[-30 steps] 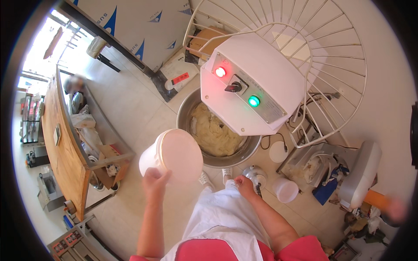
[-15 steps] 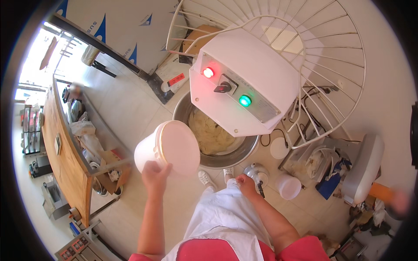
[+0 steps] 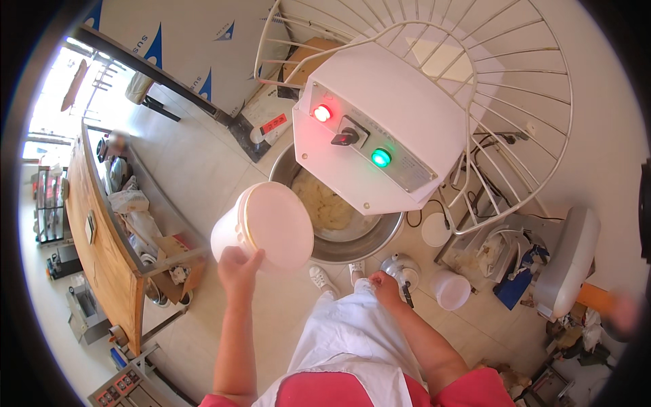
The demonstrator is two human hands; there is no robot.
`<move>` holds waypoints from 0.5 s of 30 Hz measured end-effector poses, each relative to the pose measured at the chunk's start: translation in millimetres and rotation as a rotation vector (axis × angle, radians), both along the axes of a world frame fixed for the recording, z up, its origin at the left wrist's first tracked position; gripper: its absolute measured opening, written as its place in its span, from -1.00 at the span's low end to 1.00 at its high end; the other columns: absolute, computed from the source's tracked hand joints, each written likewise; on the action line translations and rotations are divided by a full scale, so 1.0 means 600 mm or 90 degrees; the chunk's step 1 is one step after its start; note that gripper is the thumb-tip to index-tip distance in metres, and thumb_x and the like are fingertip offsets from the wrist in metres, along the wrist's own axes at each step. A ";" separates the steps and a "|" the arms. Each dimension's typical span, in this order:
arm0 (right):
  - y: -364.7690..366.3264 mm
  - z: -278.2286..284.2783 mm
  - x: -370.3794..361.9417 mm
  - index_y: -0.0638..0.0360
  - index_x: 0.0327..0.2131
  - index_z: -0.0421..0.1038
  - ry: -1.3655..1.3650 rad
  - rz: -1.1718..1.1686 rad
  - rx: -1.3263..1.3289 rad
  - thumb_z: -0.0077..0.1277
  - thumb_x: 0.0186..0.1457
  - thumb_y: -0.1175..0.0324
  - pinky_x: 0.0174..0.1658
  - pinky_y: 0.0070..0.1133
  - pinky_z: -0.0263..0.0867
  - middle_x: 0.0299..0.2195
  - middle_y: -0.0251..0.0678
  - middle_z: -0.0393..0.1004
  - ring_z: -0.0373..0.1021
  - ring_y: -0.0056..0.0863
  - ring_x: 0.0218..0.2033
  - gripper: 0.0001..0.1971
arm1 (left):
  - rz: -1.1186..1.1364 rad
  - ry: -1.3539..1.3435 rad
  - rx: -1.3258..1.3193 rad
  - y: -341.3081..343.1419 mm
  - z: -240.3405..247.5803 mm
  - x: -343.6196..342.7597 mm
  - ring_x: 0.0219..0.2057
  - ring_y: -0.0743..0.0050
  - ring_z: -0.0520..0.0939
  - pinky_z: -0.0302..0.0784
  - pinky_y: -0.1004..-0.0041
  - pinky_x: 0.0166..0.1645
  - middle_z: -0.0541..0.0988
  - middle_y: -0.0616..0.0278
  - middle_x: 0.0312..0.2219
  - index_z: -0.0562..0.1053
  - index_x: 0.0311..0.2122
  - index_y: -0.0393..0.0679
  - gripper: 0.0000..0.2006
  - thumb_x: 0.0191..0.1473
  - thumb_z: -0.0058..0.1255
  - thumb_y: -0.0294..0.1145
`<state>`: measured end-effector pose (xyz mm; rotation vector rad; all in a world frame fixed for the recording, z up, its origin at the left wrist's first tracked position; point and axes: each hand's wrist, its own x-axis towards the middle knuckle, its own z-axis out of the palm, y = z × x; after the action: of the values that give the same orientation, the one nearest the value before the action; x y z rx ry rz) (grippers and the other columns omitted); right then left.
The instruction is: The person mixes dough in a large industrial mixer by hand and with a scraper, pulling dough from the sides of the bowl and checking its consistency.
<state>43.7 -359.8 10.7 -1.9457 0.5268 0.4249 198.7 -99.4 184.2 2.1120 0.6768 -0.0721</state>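
Note:
My left hand (image 3: pixel 239 270) is closed on a white plastic bucket (image 3: pixel 229 227) by its near rim. The bucket lies tilted on its side in the air, its round end turned right, partly over the near left edge of a steel mixer bowl (image 3: pixel 391 234). Whether that end is open or lidded I cannot tell. Pale dough (image 3: pixel 325 203) sits in the bowl, partly hidden beneath the white mixer head (image 3: pixel 386 122). Low by my right thigh, my right hand (image 3: pixel 386 288) has curled fingers against the white apron (image 3: pixel 339 332); anything inside them is hidden.
The mixer's wire guard (image 3: pixel 566 88) is raised; red (image 3: pixel 321 113) and green (image 3: pixel 381 157) lamps glow on its panel. A metal kettle (image 3: pixel 400 268) and a white tub (image 3: pixel 449 290) stand on the floor at right. A wooden-topped bench (image 3: pixel 102 237) runs along the left.
The dough in the bowl has shifted, showing more of the bowl's inner wall on the near side. The bucket has moved very slightly; my right hand stays low by my thigh.

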 end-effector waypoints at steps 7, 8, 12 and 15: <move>0.005 -0.005 0.001 0.16 -0.51 0.31 -0.007 0.009 -0.013 -0.08 -0.22 0.54 -0.45 -0.58 0.22 -0.57 -0.26 0.38 0.33 -0.38 -0.51 -0.90 | 0.011 0.026 -0.004 0.008 -0.005 -0.009 -0.69 0.66 0.25 0.18 0.61 -0.62 0.26 0.39 -0.75 0.24 -0.69 -0.22 -0.71 -0.43 0.16 -0.38; 0.006 -0.006 0.001 0.16 -0.51 0.31 -0.007 0.012 -0.016 -0.09 -0.22 0.54 -0.45 -0.57 0.22 -0.57 -0.26 0.38 0.33 -0.38 -0.51 -0.90 | 0.010 0.030 0.003 0.010 -0.006 -0.011 -0.69 0.65 0.25 0.19 0.61 -0.62 0.27 0.38 -0.75 0.24 -0.68 -0.22 -0.71 -0.43 0.16 -0.38; 0.012 -0.008 0.001 0.15 -0.52 0.30 -0.002 0.017 -0.009 -0.09 -0.22 0.52 -0.45 -0.56 0.22 -0.58 -0.26 0.38 0.32 -0.37 -0.52 -0.91 | -0.036 0.033 0.081 0.006 -0.002 -0.018 -0.71 0.57 0.26 0.20 0.55 -0.61 0.27 0.33 -0.76 0.25 -0.68 -0.21 -0.70 -0.44 0.15 -0.34; 0.015 -0.006 0.002 0.15 -0.52 0.30 0.008 0.013 0.004 -0.09 -0.22 0.51 -0.46 -0.55 0.21 -0.59 -0.26 0.37 0.32 -0.36 -0.53 -0.92 | -0.070 0.044 0.132 -0.005 0.009 -0.021 -0.71 0.52 0.27 0.21 0.52 -0.60 0.27 0.30 -0.77 0.25 -0.67 -0.20 -0.70 -0.45 0.15 -0.32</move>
<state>45.1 -350.6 7.4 -1.9450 0.5128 0.4512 186.0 -102.6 189.8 2.3542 0.6315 -0.1414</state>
